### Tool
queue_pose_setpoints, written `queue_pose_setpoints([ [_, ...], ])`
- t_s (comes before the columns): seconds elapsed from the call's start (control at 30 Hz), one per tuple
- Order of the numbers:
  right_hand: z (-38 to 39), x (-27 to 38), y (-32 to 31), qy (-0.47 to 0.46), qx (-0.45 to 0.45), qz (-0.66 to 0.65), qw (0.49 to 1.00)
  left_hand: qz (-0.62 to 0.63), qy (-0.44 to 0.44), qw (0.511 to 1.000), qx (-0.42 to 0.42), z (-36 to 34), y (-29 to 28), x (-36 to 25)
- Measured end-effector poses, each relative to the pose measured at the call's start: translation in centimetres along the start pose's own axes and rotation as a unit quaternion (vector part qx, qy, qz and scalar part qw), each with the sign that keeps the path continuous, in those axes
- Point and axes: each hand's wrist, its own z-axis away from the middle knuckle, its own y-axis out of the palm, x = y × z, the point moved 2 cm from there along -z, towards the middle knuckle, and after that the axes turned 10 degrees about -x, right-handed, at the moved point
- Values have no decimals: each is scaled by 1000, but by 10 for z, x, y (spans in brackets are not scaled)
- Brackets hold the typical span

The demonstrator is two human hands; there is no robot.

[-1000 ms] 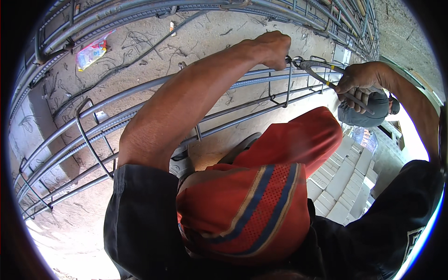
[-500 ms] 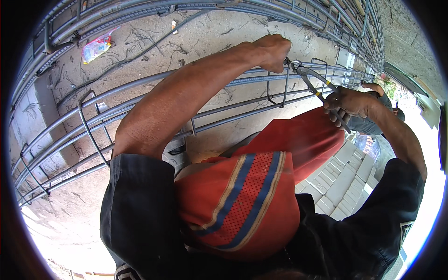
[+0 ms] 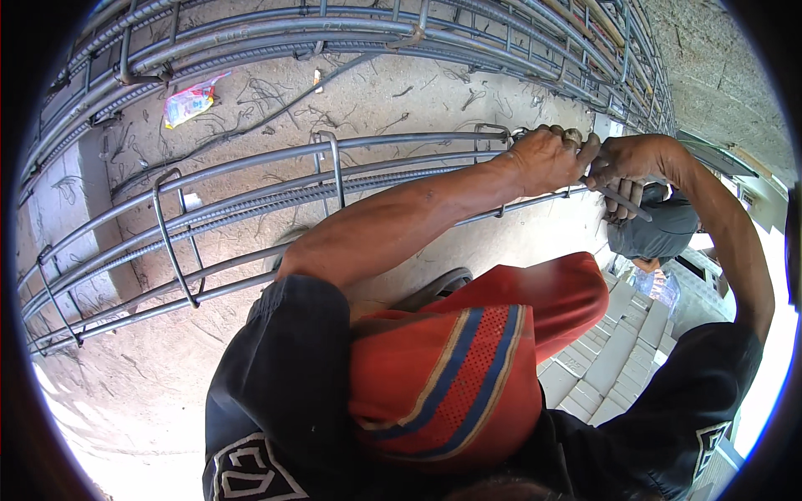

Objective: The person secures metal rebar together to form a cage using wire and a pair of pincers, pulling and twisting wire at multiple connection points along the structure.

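Note:
My right hand is wrapped round a pair of pliers; one dark handle end sticks out below the fingers, and the jaws are hidden. Right beside it, my left hand is closed with curled fingers over the top bar of a rebar cage. Whatever it grips is covered by the fingers. The cage is made of long steel bars, some ribbed, crossed by bent rectangular stirrups. Below my arms, red cloth with a striped band covers my lap.
More rebar cages are stacked along the far side. Wire scraps and a plastic wrapper lie on the ground. A person in dark clothing crouches beyond my right hand. Grey paving blocks lie at the right; a concrete block is under the cage's left part.
My left hand has shifted right and slightly down, coming next to the right one. My right hand has risen a little with the pliers, whose jaws showed earlier and are now covered.

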Motion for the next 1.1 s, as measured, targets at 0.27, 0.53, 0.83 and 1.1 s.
queue_pose_setpoints([
  [0.27, 40, -26, 48, -245, -615, 572, 484, 10, -29, 991, -127, 3, -4, 4],
  [0.53, 15, -12, 21, -216, -448, 453, 740, -31, -89, 974, -207, 14, 8, -11],
  [0.83, 19, 8, -14, 26, -37, -59, 997, 117, -63, 990, -46, -18, 11, -8],
  [1.1, 32, -14, 32, -251, -613, 629, 407, 119, -106, 982, -103, -26, 10, 6],
])
